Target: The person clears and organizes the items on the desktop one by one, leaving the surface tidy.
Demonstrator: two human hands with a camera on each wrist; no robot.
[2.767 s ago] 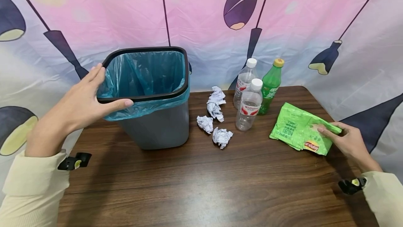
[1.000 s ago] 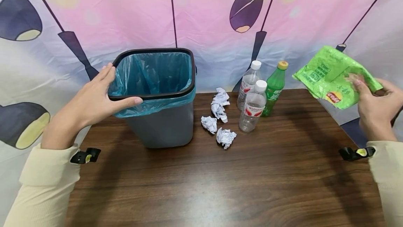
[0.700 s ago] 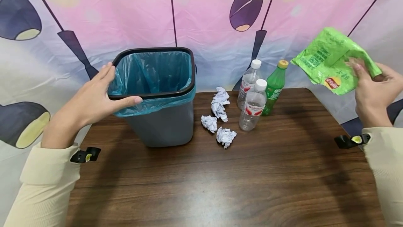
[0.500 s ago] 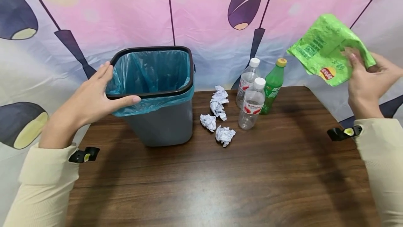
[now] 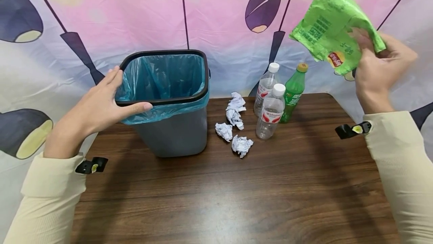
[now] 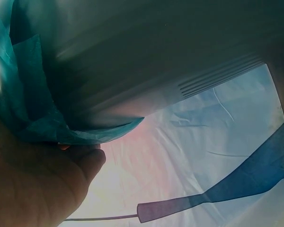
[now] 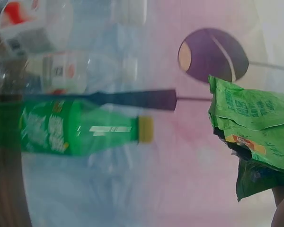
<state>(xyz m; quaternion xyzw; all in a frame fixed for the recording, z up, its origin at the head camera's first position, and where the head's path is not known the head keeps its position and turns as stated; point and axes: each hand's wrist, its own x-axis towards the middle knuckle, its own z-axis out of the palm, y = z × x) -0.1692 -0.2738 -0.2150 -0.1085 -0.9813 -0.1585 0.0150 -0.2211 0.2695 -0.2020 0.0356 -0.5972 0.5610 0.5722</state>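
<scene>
In the head view my left hand rests at the left corner of a grey trash bin with a black rim and blue liner. Its fingers lie straight along the side and the thumb along the front rim. The left wrist view catches the hand against the liner. My right hand pinches a crumpled green chip bag at its right edge, raised above the table's back right. Seen from the right wrist, the chip bag has a torn-looking edge; most of that hand is hidden.
Two clear plastic bottles and a green bottle stand upright at the back of the wooden table. Three crumpled paper balls lie between bin and bottles. A patterned cloth hangs behind.
My right hand has lifted the chip bag off the table at right, then carried it higher and leftward. The left hand stays at the bin's rim; the view shifted slightly.
</scene>
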